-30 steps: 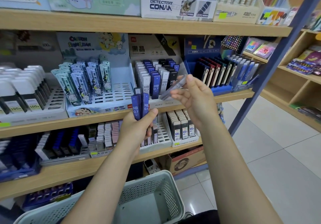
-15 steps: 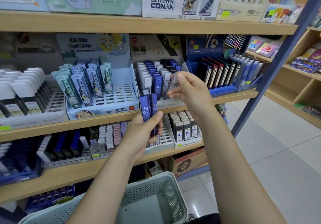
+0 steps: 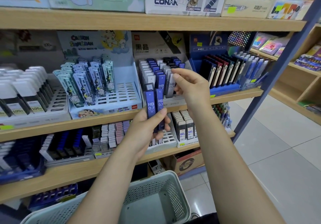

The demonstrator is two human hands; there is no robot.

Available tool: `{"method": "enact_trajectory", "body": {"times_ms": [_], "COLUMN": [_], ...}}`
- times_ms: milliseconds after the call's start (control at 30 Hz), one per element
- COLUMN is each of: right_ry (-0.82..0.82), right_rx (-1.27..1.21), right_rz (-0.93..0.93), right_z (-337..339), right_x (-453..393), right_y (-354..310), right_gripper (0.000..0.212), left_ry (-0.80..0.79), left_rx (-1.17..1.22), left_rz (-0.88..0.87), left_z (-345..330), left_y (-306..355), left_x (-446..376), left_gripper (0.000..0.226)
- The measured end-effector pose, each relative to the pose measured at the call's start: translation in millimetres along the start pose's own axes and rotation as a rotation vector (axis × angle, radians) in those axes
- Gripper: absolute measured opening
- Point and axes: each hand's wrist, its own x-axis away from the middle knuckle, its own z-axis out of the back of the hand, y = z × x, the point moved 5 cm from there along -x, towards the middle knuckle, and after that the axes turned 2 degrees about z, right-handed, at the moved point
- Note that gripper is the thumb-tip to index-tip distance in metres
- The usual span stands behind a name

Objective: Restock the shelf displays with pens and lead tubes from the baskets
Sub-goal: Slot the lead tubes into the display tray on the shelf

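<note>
Item: HB 0.7 lead tubes, restock in progress at the middle shelf point(image 3: 234, 95), stepped grey display tray point(image 3: 175, 100).

Right hand point(image 3: 192, 88): fingers closed on the top of one pale grey tube point(image 3: 171, 86), held upright over the front row of the tray, third column from the tray's left edge. Judged purpose: seating it in a slot, label facing outward to match its neighbours. Whether the base has reached the slot cannot be told.

Left hand point(image 3: 149, 128): thumb and fingers clamped round a spare stock of blue tubes point(image 3: 150, 103), held upright just before the shelf's front edge, labels forward, presumably so the right hand can draw from it. Count visible: two blue labels and one darker cap behind; any more are hidden by the palm.

Tray: four columns. Grey at the left edge, blue next, grey third, black and blue toward the back right corner. Exact counts per column are not readable, as the rows overlap.

Basket point(image 3: 175, 190): one, pale perforated plastic, below the arms. The part in view shows bare floor and no stock.

Neighbouring cartoon-printed tray point(image 3: 104, 109): its front rows stand empty.
</note>
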Motion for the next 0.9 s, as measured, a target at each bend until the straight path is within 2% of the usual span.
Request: {"method": "enact_trajectory", "body": {"times_ms": [100,167,300,400,600,733,900], "right_ry": [0.052,0.024,-0.304,-0.377,-0.213,-0.074,0.022], "right_rx": [-0.021,-0.017,0.09,0.064,-0.17,-0.185,-0.156], "right_rz": [0.028,0.0,-0.139,-0.164,-0.173,-0.105,-0.086], "right_z": [9.2,16.6,12.2,7.2,28.0,55.0,68.5], "right_x": [4.7,11.9,35.1,45.2,39.4,24.9,0.3], "right_y": [-7.3,-11.9,-9.7,-6.2,-12.3,-17.1,-11.9], "right_gripper": [0.017,0.009,0.016,0.02,0.016,0.01,0.022], "left_ry": [-0.018,-0.024,-0.024,-0.013,0.031,0.031,0.06], "left_rx": [0.008,0.015,0.005,-0.028,-0.1,-0.162,-0.228], "left_rz": [-0.02,-0.033,-0.06,-0.079,-0.023,-0.019,-0.003], "left_z": [-2.1,-3.2,-7.5,-10.8,-10.2,-14.6,-22.3], "left_y": [3.8,5.9,9.1,9.1,4.8,14.3,17.3], "left_x": [3.8,5.9,9.3,12.5,13.4,8.6,-8.1], "left_gripper": [0.017,0.012,0.011,0.012,0.021,0.02,0.015]}}
